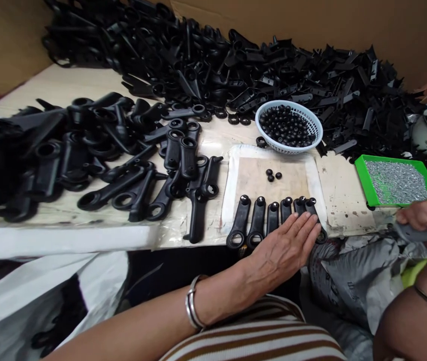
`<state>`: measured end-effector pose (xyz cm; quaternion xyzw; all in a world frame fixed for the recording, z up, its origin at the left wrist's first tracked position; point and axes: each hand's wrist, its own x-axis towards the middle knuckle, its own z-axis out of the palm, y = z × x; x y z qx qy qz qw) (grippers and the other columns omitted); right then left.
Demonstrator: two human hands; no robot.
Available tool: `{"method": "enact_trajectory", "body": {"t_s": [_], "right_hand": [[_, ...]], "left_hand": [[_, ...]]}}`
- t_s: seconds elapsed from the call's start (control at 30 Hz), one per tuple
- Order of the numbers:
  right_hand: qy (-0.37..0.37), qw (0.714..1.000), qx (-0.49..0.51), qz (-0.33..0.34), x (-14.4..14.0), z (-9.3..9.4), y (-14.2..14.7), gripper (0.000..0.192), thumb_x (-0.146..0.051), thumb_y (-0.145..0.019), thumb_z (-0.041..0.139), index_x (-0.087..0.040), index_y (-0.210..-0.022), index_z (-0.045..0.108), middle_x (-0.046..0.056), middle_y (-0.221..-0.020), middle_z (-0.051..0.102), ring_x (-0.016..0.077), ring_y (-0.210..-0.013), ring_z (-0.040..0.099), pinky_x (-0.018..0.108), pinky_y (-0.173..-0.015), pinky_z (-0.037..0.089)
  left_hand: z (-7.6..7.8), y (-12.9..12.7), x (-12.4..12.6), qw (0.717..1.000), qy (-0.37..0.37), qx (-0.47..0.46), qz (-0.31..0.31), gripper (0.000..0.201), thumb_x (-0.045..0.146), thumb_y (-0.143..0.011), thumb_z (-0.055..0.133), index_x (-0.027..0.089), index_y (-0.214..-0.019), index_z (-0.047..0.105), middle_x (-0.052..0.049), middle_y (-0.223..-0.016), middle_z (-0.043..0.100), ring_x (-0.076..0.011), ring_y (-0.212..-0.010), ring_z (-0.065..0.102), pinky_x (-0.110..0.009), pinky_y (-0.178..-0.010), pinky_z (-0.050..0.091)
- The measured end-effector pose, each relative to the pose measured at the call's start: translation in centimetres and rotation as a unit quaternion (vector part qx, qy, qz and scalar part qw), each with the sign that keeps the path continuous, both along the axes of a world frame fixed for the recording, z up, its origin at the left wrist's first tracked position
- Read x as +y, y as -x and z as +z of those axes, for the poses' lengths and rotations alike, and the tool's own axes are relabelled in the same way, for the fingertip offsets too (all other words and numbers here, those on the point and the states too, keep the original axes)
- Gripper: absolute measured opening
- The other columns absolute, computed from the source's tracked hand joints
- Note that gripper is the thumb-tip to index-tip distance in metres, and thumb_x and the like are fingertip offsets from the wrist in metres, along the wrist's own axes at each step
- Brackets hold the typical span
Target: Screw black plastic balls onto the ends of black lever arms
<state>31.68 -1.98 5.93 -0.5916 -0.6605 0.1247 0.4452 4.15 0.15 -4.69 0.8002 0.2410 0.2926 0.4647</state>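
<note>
Cardboard walls back a desk heaped with black plastic handles. Left hand lies flat, fingers spread open, pressing the near-edge row of handles. Right hand is wrapped around a grey power tool beside the green screw tray. Looks like lining up for fastening; steadying comes next.

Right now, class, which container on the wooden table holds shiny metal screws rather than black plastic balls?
The green rectangular plastic tray, right of the round white basket, which holds black balls.

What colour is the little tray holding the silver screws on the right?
The tray is bright green, holding the screws; the head view shows it clearly.
</note>
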Motion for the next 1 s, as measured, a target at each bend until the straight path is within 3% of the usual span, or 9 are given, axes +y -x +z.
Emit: {"method": "enact_trajectory", "body": {"t_s": [0.03,0.1,0.2,0.3,0.5,0.73,0.93,1.0], "right_hand": [[0.028,0.992,0.123,0.03,0.4,0.0,1.7,0.053,-0.076,-0.077,0.053,-0.031,-0.104,0.065,0.003,-0.058,0.051,0.0181,-0.054,0.054,0.042,-0.057,0.048],[0.028,0.963,0.268,0.018,1.3,-0.1,5.2,0.039,-0.059,-0.07,0.075,-0.03,-0.094,0.065,-0.001,-0.061,0.051,0.0153,-0.054,0.049,0.038,-0.057,0.047],[-0.068,0.924,0.375,-0.006,3.0,-0.4,9.5,0.023,-0.039,-0.07,0.077,-0.025,-0.084,0.064,-0.006,-0.052,0.046,0.011,-0.045,0.04,0.03,-0.046,0.041],[-0.104,0.907,0.407,0.024,4.3,-0.9,11.7,0.016,-0.034,-0.073,0.074,-0.022,-0.079,0.064,-0.008,-0.05,0.045,0.0082,-0.041,0.039,0.024,-0.043,0.04],[-0.113,0.928,0.346,0.073,5.5,-1.5,12.6,0.036,-0.038,-0.078,0.068,-0.019,-0.053,0.049,-0.006,-0.047,0.038,0.0066,-0.039,0.039,0.022,-0.042,0.041],[-0.129,0.93,0.329,0.097,5.8,-1.4,12.7,0.034,-0.033,-0.082,0.064,-0.02,-0.055,0.049,-0.006,-0.047,0.037,0.0062,-0.037,0.037,0.021,-0.041,0.042],[-0.126,0.91,0.385,0.093,5.8,-2.0,12.5,0.009,-0.028,-0.079,0.069,-0.025,-0.083,0.061,-0.009,-0.051,0.046,0.0085,-0.039,0.042,0.024,-0.042,0.043],[-0.121,0.916,0.37,0.093,5.9,-2.1,12.5,0.013,-0.031,-0.08,0.067,-0.023,-0.073,0.059,-0.008,-0.049,0.043,0.0082,-0.039,0.041,0.024,-0.042,0.042]], "left_hand": [[0.0,0.0,0.0,0.999,-0.026,0.018,0.0,0.054,0.004,-0.09,0.034,0.015,-0.139,0.052,-0.015,-0.149,0.043,-0.029,-0.144,0.032,-0.052,-0.119,0.023],[0.0,-0.1,0.0,0.988,-0.125,0.085,0.0,0.053,0.003,-0.091,0.032,0.01,-0.14,0.049,-0.017,-0.149,0.043,-0.0283,-0.143,0.034,-0.049,-0.118,0.027],[-0.1,-0.4,-0.1,0.923,-0.324,0.208,0.016,0.049,0.005,-0.093,0.035,0.003,-0.14,0.047,-0.019,-0.148,0.045,-0.0288,-0.139,0.041,-0.044,-0.115,0.035],[-0.3,-0.6,-0.2,0.862,-0.43,0.266,0.038,0.047,0.011,-0.094,0.04,0.004,-0.139,0.049,-0.017,-0.145,0.049,-0.028,-0.134,0.048,-0.041,-0.111,0.041],[-0.1,-0.7,-0.2,0.849,-0.452,0.267,0.057,0.045,0.014,-0.094,0.041,0.007,-0.137,0.054,-0.014,-0.142,0.053,-0.0258,-0.131,0.052,-0.039,-0.109,0.043],[-0.2,-0.7,-0.3,0.851,-0.448,0.27,0.053,0.045,0.016,-0.095,0.041,0.007,-0.138,0.052,-0.014,-0.143,0.052,-0.0255,-0.131,0.052,-0.039,-0.109,0.042],[-0.3,-0.7,-0.3,0.85,-0.451,0.265,0.064,0.044,0.015,-0.095,0.041,0.008,-0.136,0.054,-0.014,-0.142,0.054,-0.0254,-0.13,0.053,-0.039,-0.108,0.042],[-0.3,-0.7,-0.3,0.851,-0.45,0.264,0.068,0.044,0.015,-0.095,0.041,0.008,-0.136,0.054,-0.013,-0.141,0.055,-0.0251,-0.13,0.054,-0.039,-0.108,0.043]]}}
